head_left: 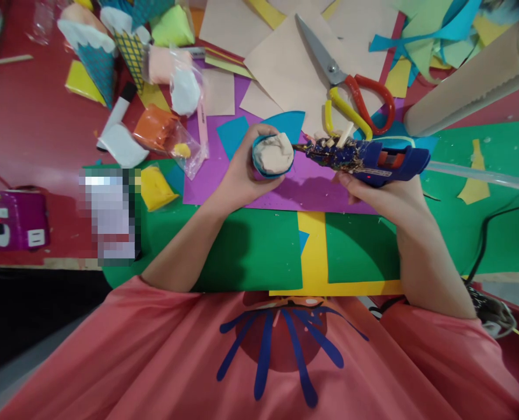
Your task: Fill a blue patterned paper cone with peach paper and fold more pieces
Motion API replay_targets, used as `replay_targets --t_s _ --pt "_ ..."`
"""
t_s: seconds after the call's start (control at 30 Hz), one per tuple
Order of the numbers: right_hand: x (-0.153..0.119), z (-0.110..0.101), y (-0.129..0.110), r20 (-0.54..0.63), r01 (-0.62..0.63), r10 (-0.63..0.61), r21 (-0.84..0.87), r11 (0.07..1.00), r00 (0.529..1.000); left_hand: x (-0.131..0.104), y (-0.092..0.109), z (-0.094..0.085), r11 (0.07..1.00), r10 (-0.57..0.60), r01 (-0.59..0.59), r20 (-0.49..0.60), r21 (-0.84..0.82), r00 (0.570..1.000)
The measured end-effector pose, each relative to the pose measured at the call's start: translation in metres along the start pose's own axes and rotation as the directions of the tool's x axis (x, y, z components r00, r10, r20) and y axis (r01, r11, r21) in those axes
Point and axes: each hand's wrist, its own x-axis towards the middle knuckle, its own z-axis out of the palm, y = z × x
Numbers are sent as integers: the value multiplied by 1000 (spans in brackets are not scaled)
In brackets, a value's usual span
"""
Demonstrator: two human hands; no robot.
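Note:
My left hand point(246, 169) is closed around a blue-rimmed paper cone point(256, 164), seen from above. Crumpled whitish filling point(273, 153) fills its mouth. In my right hand point(373, 195) is a blue glue gun point(375, 160), its front crusted with dried glue and bits. The nozzle points left and reaches the right rim of the cone; whether it touches is hard to tell. A clear glue stick point(482, 175) juts from the gun's back. Beneath both hands lies a purple sheet point(259, 195) on green sheets point(251, 251).
Scissors point(342, 76) lie open on pale paper beyond the gun. A tall cream roll point(473, 76) stands at the right. Decorated cones point(94, 64), clay packets point(157, 125) and a marker point(117, 114) crowd the left. A purple power socket point(14, 219) and a dark cable point(482, 239) flank the work area.

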Motion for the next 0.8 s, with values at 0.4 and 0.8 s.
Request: replay_targets --t_s 0.4,0.8 --pt "-24 -56 9 -181 -171 213 220 960 960 -4 -11 10 980 -82 87 31 -181 996" --pt "-66 -184 87 -533 -572 357 -316 757 767 -4 14 10 991 51 -52 12 124 999"
